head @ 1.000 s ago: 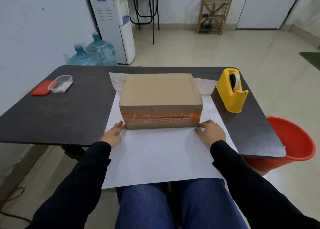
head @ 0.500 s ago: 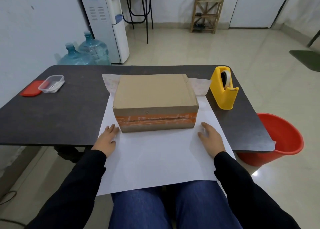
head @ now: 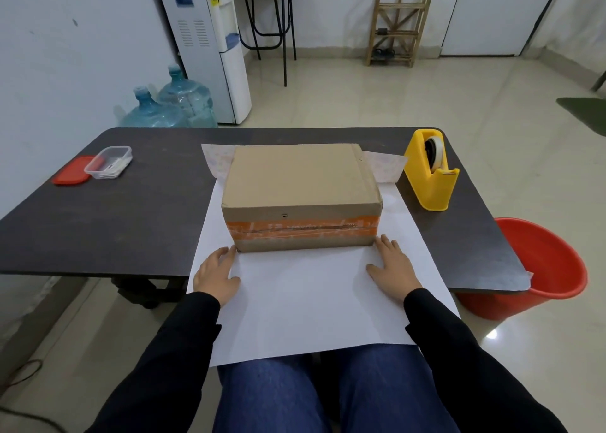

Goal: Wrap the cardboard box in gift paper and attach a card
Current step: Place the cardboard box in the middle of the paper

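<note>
A brown cardboard box (head: 296,177) with orange tape across its near face sits on a sheet of gift paper (head: 308,304), white side up. The paper's near part hangs over the table edge above my lap; its patterned far edge curls up behind the box. My left hand (head: 214,275) lies flat on the paper by the box's near left corner, fingertips touching it. My right hand (head: 392,267) lies flat on the paper by the near right corner. Both hands hold nothing.
A yellow tape dispenser (head: 431,168) stands right of the box on the dark table (head: 131,222). A clear plastic tub (head: 108,162) and its red lid (head: 72,174) lie far left. A red bucket (head: 541,268) stands on the floor at right.
Both hands went from curled fingers at the box's bottom corners to lying flat on the paper, a little nearer me. The box and paper stayed put.
</note>
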